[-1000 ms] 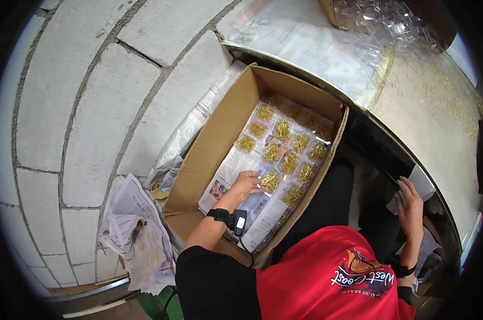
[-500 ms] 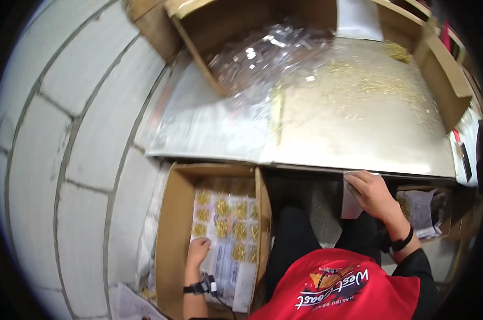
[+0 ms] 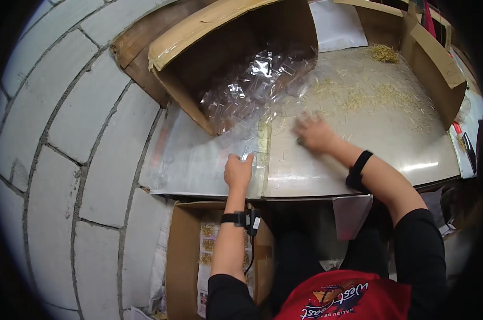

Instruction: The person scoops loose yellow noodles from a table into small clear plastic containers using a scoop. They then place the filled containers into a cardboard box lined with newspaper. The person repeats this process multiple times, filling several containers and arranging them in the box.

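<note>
My left hand (image 3: pixel 238 172) is at the table's left part, thumb and fingers closed on a small clear plastic bag (image 3: pixel 245 150) at the edge of a heap of such bags (image 3: pixel 263 72). The held bag is hard to make out against the others. My right hand (image 3: pixel 315 134) is over the metal tabletop (image 3: pixel 348 165), just short of the scattered thin gold-coloured pieces (image 3: pixel 377 96). Motion smears its fingers, so whether they grip anything does not show.
The clear bags spill from a tipped cardboard box (image 3: pixel 164 82). At the back right lies a gold-coloured clump (image 3: pixel 384 53) beside a cardboard wall (image 3: pixel 436 80). Below the table edge, an open carton (image 3: pixel 180 261) holds gold-filled packets. A white paper flap (image 3: pixel 352 216) hangs from the edge.
My left hand has come up out of the lower carton to the clear bags on the table. My right hand has left the hanging paper flap and moved forward over the tabletop.
</note>
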Action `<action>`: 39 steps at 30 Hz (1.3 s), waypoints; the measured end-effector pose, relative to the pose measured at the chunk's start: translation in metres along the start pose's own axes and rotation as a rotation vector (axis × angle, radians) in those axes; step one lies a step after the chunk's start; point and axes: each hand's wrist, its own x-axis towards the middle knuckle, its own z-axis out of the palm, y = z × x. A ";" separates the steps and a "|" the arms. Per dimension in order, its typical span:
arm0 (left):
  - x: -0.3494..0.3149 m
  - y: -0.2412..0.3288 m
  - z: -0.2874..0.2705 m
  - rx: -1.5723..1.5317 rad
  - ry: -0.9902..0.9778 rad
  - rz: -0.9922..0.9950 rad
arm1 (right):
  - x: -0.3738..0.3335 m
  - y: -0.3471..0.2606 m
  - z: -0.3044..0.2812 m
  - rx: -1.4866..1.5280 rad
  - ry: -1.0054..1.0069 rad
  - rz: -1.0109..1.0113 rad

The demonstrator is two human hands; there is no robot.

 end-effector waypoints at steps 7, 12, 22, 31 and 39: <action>0.010 0.016 0.042 -0.296 -0.185 -0.050 | -0.112 0.079 -0.005 0.236 -0.137 0.341; -0.036 0.053 0.029 -0.832 -0.367 -0.199 | -0.183 0.065 -0.023 0.682 -0.004 0.143; -0.142 0.082 0.018 -1.198 -0.527 -0.145 | -0.178 0.029 0.004 0.402 0.251 0.384; -0.242 -0.016 0.003 -1.300 -0.808 -0.317 | -0.185 0.043 0.021 0.400 0.282 0.229; -0.289 -0.091 0.102 -1.193 -0.987 -0.663 | -0.177 0.042 -0.002 0.591 0.421 0.547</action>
